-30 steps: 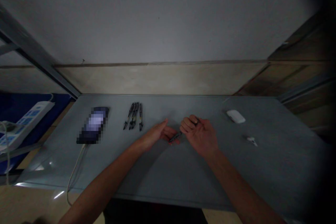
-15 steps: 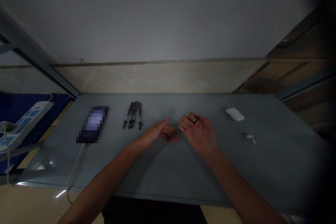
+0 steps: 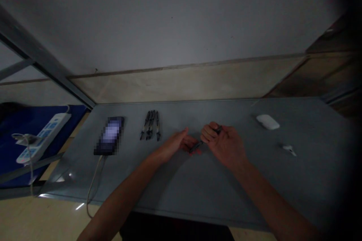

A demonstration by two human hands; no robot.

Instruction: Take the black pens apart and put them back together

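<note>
Only your view has swung; handling appears unchanged. Your right hand [image 3: 225, 144] clenches the dark pen [image 3: 196, 146] over the table [image 3: 198, 188] — left hand [image 3: 178, 143] at its left end, grip unclear.

The 1 head-worn camera looks forward and down across the grey table [image 3: 183, 188] toward the wall [image 3: 175, 26] behind it. It views from above the near edge, with the left hand [image 3: 177, 144] and right hand [image 3: 224, 143] just below mid-frame.

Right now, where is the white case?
In the head view, the white case lies on the table to the right of the right hand, beyond the small white item.
</note>
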